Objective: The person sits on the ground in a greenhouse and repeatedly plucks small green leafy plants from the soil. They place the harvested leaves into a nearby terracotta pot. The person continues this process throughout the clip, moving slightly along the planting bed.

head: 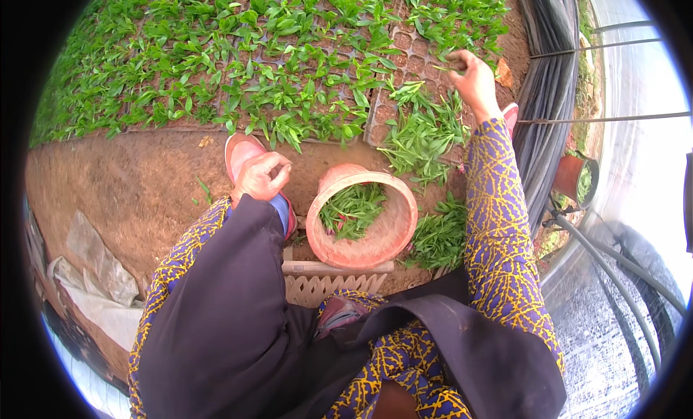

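My right hand (470,79) is stretched out over the seedling tray (409,56), fingers pinched on a thin green cutting (441,68). Below it a loose pile of leafy cuttings (422,132) lies on the tray's near end. My left hand (263,175) rests by my knee above one shoe, fingers curled, with nothing plainly visible between them. An orange plastic pot (403,224), tipped towards me, stands between my feet and holds more cuttings (354,210). Another heap of cuttings (441,235) lies to its right.
Planted plug trays (216,56) fill the ground ahead. A slatted plastic crate (335,283) is beneath me. Black sheeting (541,94) and metal poles run along the right, with another pot (571,175) beside them. Crumpled plastic (100,300) lies on the soil at left.
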`<action>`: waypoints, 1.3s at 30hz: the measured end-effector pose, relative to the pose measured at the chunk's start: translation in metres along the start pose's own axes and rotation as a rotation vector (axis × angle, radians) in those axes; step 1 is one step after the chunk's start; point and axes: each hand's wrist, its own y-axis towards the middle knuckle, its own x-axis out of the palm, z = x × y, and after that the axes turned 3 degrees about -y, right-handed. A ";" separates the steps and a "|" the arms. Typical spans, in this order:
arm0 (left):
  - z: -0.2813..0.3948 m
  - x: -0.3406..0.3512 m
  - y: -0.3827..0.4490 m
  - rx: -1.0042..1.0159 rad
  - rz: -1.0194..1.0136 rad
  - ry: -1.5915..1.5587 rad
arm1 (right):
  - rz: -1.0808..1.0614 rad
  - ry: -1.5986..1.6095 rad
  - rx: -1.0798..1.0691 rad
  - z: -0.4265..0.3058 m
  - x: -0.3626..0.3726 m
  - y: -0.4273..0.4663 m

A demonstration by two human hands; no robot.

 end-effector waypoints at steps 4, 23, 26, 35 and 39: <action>0.001 -0.001 0.001 0.086 0.015 0.038 | 0.080 -0.194 -0.126 -0.031 0.005 0.029; -0.001 -0.002 0.000 0.129 -0.005 0.026 | 0.325 -0.277 -0.432 -0.030 0.020 0.031; 0.000 -0.002 0.001 0.154 0.006 0.032 | -0.156 -0.232 -0.321 -0.027 0.027 0.006; -0.001 -0.001 0.001 0.120 0.010 0.017 | -0.341 0.198 0.035 -0.003 0.002 -0.022; 0.001 -0.001 0.000 0.053 -0.001 0.014 | -0.368 0.840 0.147 0.003 -0.007 -0.037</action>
